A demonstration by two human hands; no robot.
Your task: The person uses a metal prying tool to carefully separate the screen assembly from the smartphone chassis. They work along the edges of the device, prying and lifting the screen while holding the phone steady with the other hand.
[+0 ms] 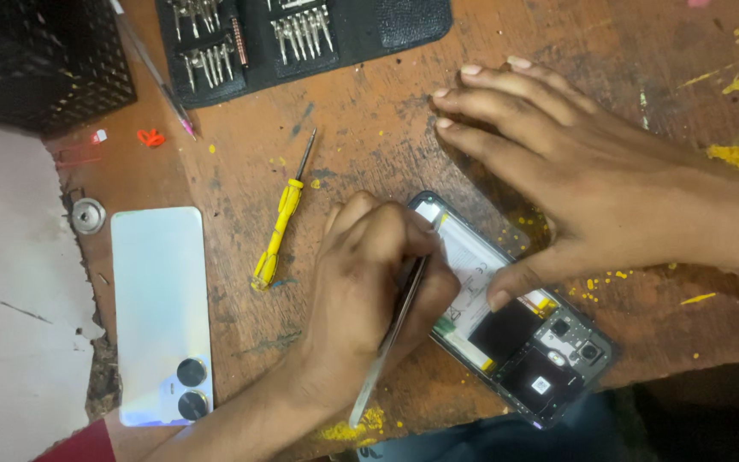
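The opened phone (515,325) lies face down on the wooden surface (369,137), near its front edge, with the battery and circuit parts showing. My left hand (369,282) has its grip clenched around metal tweezers (387,342), whose tip is at the phone's near side. My right hand (592,180) has a released grip, fingers flat on the surface, thumb pressing the battery. To the left I see a yellow screwdriver (280,227) and the phone's pale back cover (162,316).

An opened black phone (519,329), battery exposed, lies diagonally; slim metal tweezers (387,342) angle onto it.
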